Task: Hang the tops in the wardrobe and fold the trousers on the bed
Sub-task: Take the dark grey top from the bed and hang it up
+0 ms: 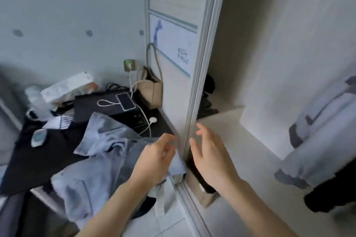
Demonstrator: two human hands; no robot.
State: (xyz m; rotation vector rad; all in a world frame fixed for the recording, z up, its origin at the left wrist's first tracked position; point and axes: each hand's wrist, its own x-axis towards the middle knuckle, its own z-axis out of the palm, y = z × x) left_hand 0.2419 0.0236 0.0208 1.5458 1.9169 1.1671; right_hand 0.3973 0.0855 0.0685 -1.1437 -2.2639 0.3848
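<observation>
A pale blue denim garment [100, 152] lies crumpled over the edge of a dark bedside table [159, 121], partly on a black garment [36, 161]. My left hand [156, 159] hovers over the denim's right end with loosely curled fingers; whether it touches the cloth is unclear. My right hand [210, 158] is open with straight fingers, just right of the wardrobe's sliding door edge [194, 102]. Inside the open wardrobe [269, 54] a light blue top with grey trim [317, 131] hangs at the right, above a black garment [331, 194].
The table holds a phone [126, 101] on a white charging cable, a black box [96, 106], a white remote [38, 137], plastic packets [67, 88] and a beige bag [152, 90]. A white shelf [240, 150] runs inside the wardrobe, with dark items [208, 94] at its back.
</observation>
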